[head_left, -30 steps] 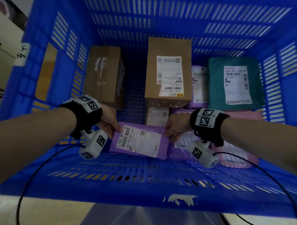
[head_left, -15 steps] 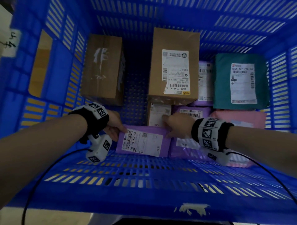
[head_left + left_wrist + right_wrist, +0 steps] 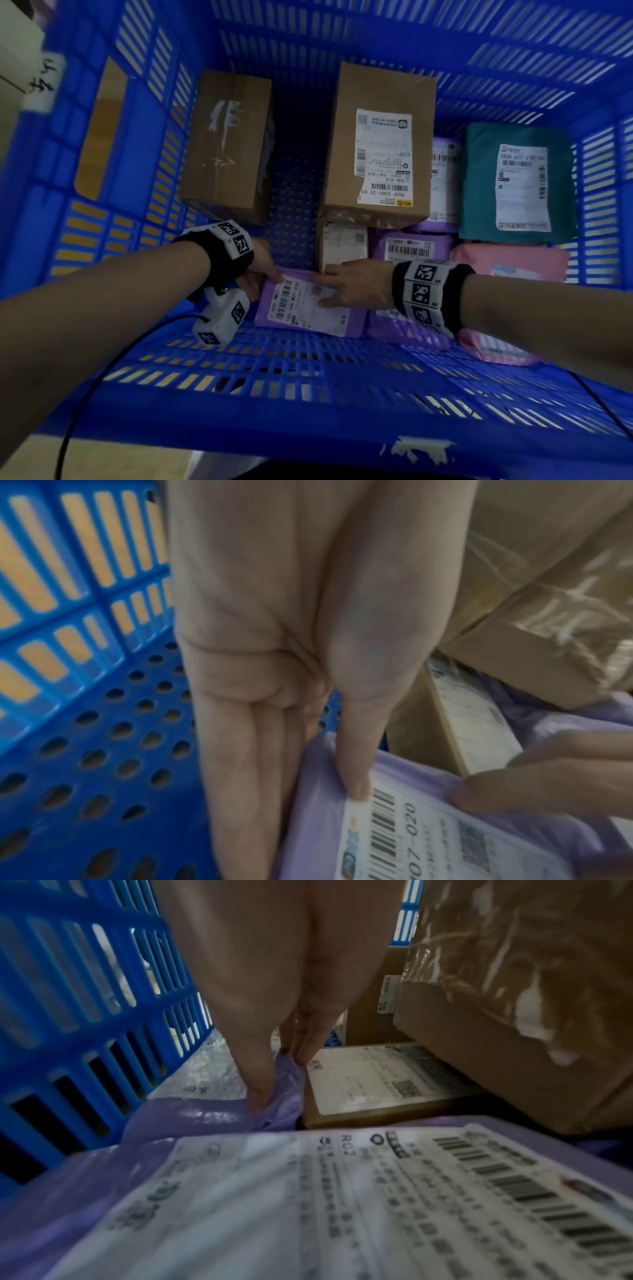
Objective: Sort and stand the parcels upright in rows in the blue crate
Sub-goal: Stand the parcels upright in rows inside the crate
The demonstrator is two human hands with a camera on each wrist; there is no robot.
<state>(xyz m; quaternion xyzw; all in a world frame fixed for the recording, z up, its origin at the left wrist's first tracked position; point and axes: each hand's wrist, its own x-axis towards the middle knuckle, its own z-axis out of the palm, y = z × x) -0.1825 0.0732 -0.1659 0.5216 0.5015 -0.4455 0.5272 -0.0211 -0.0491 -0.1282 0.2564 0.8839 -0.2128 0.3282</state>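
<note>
A flat purple parcel [image 3: 308, 308] with a white barcode label lies at the near side of the blue crate [image 3: 308, 373]. My left hand [image 3: 270, 281] holds its left edge. In the left wrist view the left hand [image 3: 308, 777] has the thumb on the label corner of the purple parcel [image 3: 428, 831] and the fingers run down beside and under that edge. My right hand [image 3: 329, 287] lies across the parcel's far edge. In the right wrist view the right hand [image 3: 281, 1069] pinches a fold of the purple wrap [image 3: 284, 1091] between thumb and fingers.
Two tall brown boxes [image 3: 229, 144] [image 3: 376, 144] stand at the back. A small brown box [image 3: 342, 243], more purple parcels [image 3: 411, 246], a green parcel [image 3: 517, 181] and a pink parcel [image 3: 513, 260] fill the right. Bare crate floor [image 3: 294, 178] shows between the boxes.
My right hand has moved left from the parcel's right end onto its far edge and label. The left hand keeps its hold on the left edge.
</note>
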